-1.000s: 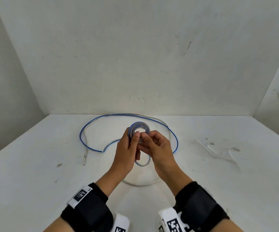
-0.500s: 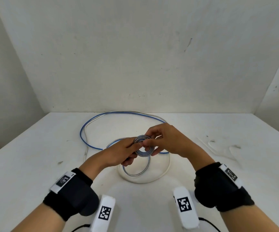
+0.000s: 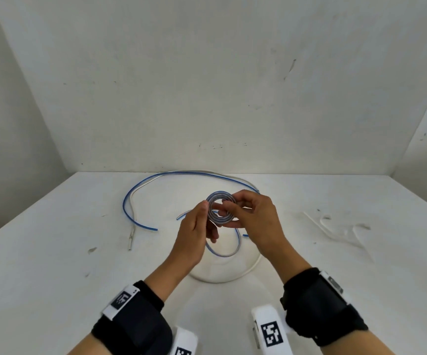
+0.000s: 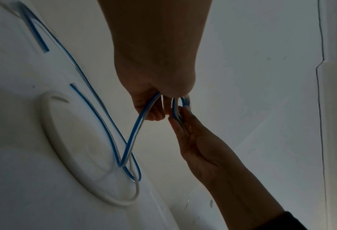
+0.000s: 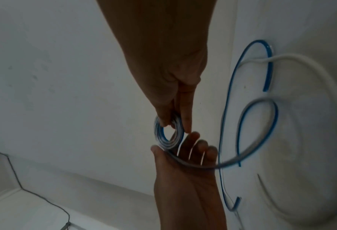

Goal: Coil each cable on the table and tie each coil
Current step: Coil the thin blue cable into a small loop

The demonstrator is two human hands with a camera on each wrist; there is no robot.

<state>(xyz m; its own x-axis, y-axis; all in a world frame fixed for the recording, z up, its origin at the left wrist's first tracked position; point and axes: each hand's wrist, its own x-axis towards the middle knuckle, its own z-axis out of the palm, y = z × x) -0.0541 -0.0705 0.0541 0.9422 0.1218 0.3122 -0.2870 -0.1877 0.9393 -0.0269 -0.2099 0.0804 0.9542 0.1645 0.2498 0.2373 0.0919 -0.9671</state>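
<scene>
Blue cable coil [image 3: 219, 210] pinched by left hand [image 3: 194, 234] and right hand [image 3: 254, 221]; no readable writing.

the table [image 3: 53, 265] is seen from above and behind the hands by the head view, facing forward and down, while the same small coil [image 3: 220, 210] and looping cable [image 4: 112, 137] are viewed up close along each hand by the two wrist views.

The person wears a thick black band [image 3: 140, 326] on each wrist. Each band has a white box [image 3: 271, 331] with a black square pattern. The hands and arms are bare.
</scene>
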